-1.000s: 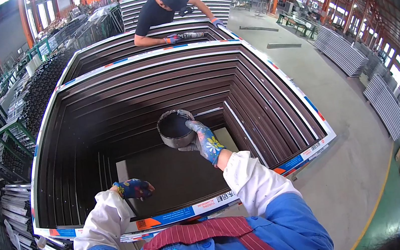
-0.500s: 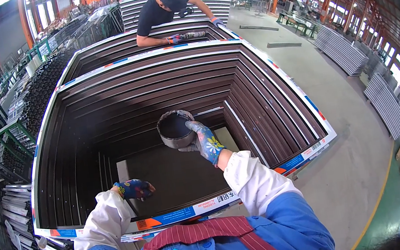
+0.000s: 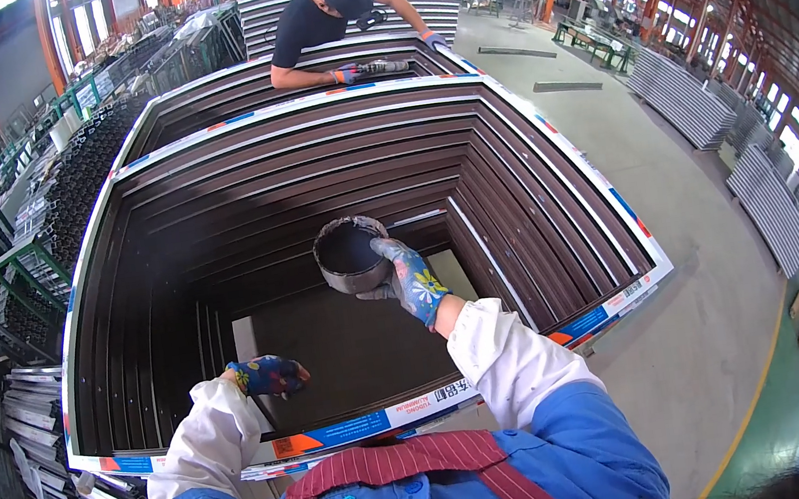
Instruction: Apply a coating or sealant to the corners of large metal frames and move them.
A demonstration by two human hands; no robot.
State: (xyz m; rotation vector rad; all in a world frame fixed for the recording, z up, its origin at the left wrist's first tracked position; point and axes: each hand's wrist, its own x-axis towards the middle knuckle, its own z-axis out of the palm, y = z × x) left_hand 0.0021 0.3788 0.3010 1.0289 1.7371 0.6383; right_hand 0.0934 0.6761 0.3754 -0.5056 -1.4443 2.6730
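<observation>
My right hand (image 3: 409,284), in a flowered glove with a grey palm, grips the side of a round, open-topped pot (image 3: 355,281), fingers wrapped at its rim. The pot is dark inside, its grey outer wall is smeared, and what it contains I cannot make out. It is held over the hollow of a stack of dark brown rectangular frames (image 3: 296,152). My left hand (image 3: 270,376), in a dark flowered glove, hangs inside the near left part of the stack. Its fingers are curled together, and anything between them is too small or hidden to name.
Across the stack, a co-worker (image 3: 319,23) leans over another set of frames with a power tool (image 3: 383,67). Metal profiles (image 3: 66,475) crowd the left side. Bundled profiles (image 3: 683,101) stand on the floor to the right, with loose bars (image 3: 567,87) nearby.
</observation>
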